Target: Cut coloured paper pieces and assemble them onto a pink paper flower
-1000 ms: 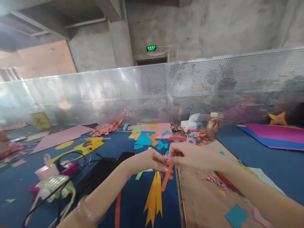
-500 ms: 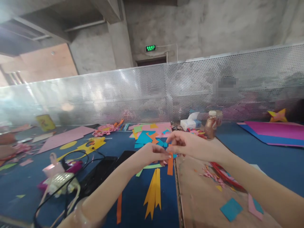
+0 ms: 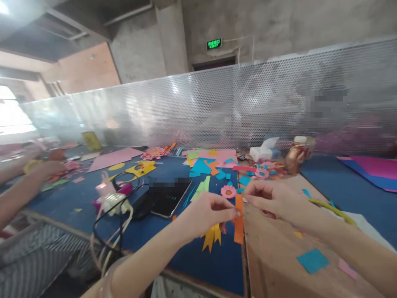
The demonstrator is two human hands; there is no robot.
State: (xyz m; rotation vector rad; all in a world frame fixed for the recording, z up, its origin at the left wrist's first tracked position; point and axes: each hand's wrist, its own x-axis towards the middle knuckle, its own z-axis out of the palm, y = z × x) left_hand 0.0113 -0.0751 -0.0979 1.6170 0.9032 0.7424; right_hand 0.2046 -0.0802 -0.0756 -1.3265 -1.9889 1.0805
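An orange paper strip [image 3: 238, 225] hangs upright between my two hands, over the seam between the blue and brown table surfaces. My left hand [image 3: 212, 217] pinches its left edge between thumb and fingers. My right hand [image 3: 268, 196] is closed too, its thumb and fingertips at the strip's upper right edge. Behind my left hand, yellow paper strips with notched ends [image 3: 211, 239] lie partly hidden on the blue surface. A pink paper flower [image 3: 228, 191] with an orange centre lies just beyond the fingers, and light green strips [image 3: 202, 187] lie farther left.
A black phone [image 3: 170, 196] and tangled cables [image 3: 119, 207] lie to the left. Blue scraps [image 3: 201, 166], a tissue box [image 3: 263, 153] and a brown bottle [image 3: 296, 155] stand or lie behind. A blue paper square [image 3: 312, 260] is at right. Another person's arms [image 3: 27, 186] reach in at far left.
The view has swung left and tilted down, bringing another person's arms into sight. My hands still hold the orange strip, now with more of its length showing and my right fingertips farther from the left hand.
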